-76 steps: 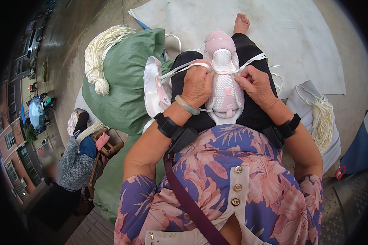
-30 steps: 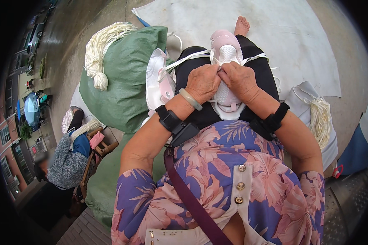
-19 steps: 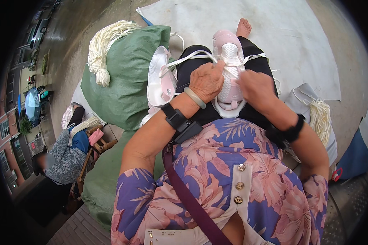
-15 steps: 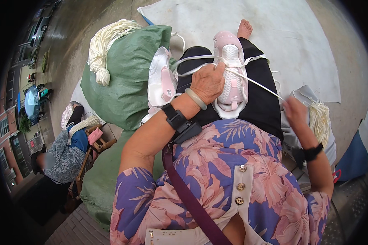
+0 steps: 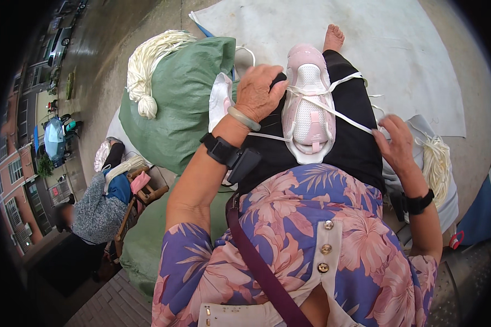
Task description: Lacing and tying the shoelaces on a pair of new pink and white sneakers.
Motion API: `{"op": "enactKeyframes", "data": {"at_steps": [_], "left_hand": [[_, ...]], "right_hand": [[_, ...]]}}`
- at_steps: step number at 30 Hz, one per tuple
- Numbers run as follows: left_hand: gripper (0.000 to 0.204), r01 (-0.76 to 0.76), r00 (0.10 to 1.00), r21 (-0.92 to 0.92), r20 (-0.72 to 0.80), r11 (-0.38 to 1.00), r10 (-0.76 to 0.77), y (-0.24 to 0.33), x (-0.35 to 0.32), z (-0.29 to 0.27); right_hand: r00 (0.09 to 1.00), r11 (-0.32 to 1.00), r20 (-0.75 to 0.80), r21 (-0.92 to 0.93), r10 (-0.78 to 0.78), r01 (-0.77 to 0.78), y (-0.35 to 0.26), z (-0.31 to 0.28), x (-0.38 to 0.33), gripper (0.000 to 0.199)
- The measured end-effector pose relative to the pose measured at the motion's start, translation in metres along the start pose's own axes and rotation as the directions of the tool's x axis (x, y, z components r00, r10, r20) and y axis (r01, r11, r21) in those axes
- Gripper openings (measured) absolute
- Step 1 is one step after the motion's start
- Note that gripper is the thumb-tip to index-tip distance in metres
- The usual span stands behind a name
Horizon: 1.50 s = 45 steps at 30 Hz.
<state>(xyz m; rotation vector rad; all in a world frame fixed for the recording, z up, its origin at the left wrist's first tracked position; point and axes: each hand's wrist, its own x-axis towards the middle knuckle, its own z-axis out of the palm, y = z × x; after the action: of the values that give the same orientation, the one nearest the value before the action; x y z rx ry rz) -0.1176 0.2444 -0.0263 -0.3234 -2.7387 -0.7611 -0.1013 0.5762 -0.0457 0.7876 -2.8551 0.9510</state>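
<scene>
A pink and white sneaker (image 5: 311, 75) lies on my lap over black trousers, its toe pointing away from me. A white shoelace (image 5: 343, 116) threads through it and stretches toward both sides. At the sneaker's left, my left hand (image 5: 258, 94) is closed, with the lace running to its fingertips. My right hand (image 5: 396, 143) is off to the right, fingers pinched on the other lace end. Partly hidden behind my left wrist is a second pale shoe piece (image 5: 218, 101). Another strand of lace trails across the trousers below my left hand.
Green sacks (image 5: 185, 92) bulge at my left, one topped with a bundle of cream laces (image 5: 153, 65). More laces (image 5: 435, 169) hang on a grey bag at my right. A pale sheet (image 5: 398, 49) covers the ground ahead. Another person (image 5: 101, 210) sits at far left.
My left hand has moved left and away from the shoe's middle, uncovering it. The right hand has shifted slightly up. The lace across the shoe now lies lower and the view has shifted a little.
</scene>
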Motion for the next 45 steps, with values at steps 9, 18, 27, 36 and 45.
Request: {"op": "enactKeyframes", "data": {"at_steps": [9,18,27,36,45], "left_hand": [[0.010,0.006,0.958,-0.201,0.281,0.980,0.052,-0.011,-0.003,0.002],[0.028,0.605,0.796,-0.795,0.601,0.052,-0.072,-0.018,0.014,-0.019],[0.015,0.610,0.788,-0.782,0.582,0.127,-0.200,-0.008,0.000,-0.009],[0.028,0.390,0.885,-0.382,0.405,0.837,-0.228,0.011,-0.009,0.019],[0.022,0.440,0.898,-0.438,0.222,0.784,-0.380,-0.003,-0.033,0.021]], "right_hand": [[0.971,0.967,-0.035,0.087,-0.236,0.238,-0.044,0.031,0.043,0.032],[0.982,0.944,0.078,0.297,-0.174,0.143,-0.047,0.043,0.045,0.012],[0.945,0.943,0.005,-0.051,-0.328,0.328,-0.041,-0.003,0.011,0.009],[0.988,0.953,0.102,-0.269,-0.114,0.137,0.028,-0.058,-0.111,0.019],[0.998,0.930,-0.027,0.363,-0.048,0.055,-0.031,-0.001,0.022,0.043]]}}
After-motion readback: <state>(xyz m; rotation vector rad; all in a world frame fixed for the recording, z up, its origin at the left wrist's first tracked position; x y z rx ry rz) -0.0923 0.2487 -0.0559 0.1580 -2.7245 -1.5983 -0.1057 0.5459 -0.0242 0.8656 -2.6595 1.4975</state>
